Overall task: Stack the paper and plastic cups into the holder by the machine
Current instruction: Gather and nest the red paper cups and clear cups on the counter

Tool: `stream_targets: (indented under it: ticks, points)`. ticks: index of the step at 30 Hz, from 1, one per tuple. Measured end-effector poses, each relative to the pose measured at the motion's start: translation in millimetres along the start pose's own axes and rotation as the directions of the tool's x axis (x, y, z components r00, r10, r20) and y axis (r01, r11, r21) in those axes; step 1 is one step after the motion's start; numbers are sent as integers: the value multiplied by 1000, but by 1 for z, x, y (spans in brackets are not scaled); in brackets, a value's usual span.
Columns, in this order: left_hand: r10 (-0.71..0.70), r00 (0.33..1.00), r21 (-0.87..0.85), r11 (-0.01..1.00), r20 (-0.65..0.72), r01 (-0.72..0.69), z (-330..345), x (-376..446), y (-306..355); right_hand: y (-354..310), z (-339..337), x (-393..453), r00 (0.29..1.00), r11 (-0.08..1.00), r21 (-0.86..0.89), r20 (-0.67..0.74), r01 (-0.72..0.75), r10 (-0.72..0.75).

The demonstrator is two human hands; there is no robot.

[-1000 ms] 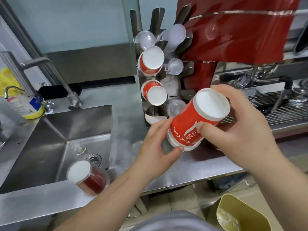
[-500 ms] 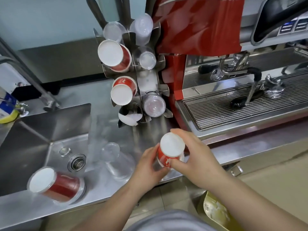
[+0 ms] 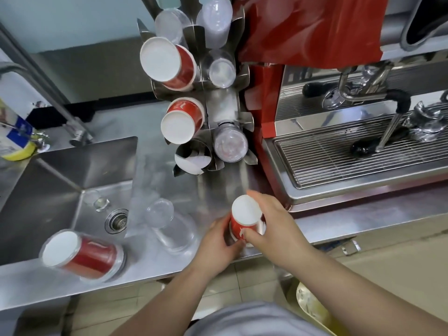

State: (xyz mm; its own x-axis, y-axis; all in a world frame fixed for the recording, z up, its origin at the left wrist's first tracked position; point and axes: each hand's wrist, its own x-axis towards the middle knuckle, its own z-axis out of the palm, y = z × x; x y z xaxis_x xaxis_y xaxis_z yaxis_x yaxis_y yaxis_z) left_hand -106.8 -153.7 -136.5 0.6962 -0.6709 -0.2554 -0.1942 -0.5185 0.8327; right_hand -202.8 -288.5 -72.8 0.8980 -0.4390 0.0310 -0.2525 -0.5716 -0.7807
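A stack of red paper cups (image 3: 244, 220) stands bottom-up near the front edge of the steel counter. My left hand (image 3: 218, 241) grips its lower left side and my right hand (image 3: 274, 226) wraps its right side. Behind it stands the metal cup holder (image 3: 221, 106), beside the red coffee machine (image 3: 303, 32). Its slots hold red paper cup stacks (image 3: 169, 61) (image 3: 181, 122) and clear plastic cup stacks (image 3: 230, 144). Another red cup stack in a clear sleeve (image 3: 82, 255) lies on its side at the front left. Clear plastic cups (image 3: 169, 224) lie left of my hands.
A steel sink (image 3: 60, 180) with a drain (image 3: 116, 220) and tap (image 3: 48, 93) fills the left. A soap bottle (image 3: 14, 137) sits at its far left corner. The machine's drip grate (image 3: 363, 154) lies to the right. A yellow bin (image 3: 312, 309) stands on the floor below.
The red cup stack came down from chest height, tilted, to the counter's front edge and now stands bottom-up. Both hands stayed on it. My view pulled back and up.
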Motion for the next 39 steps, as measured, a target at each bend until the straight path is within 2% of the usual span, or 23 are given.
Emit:
stream_targets:
  ticks: [14,20,24,31,39]
  points:
    - [27,1000,3,1000,-4,-27,-1,-3,-4,4,11,-1,999,999,6,-26,-42,42]
    - [15,999,10,1000,-51,-15,-5,-3,-2,-3,6,7,999,991,-126,19,-46,49]
    - [28,999,-8,1000,-36,-29,-12,0,8,-8,0,12,997,984,-171,56,-50,60]
    - [124,992,90,989,-37,-120,-23,6,25,-18,-7,19,994,967,-251,85,-52,75]
    - [242,970,266,934,20,-238,-48,11,50,-36,-28,33,986,912,-409,162,27,44]
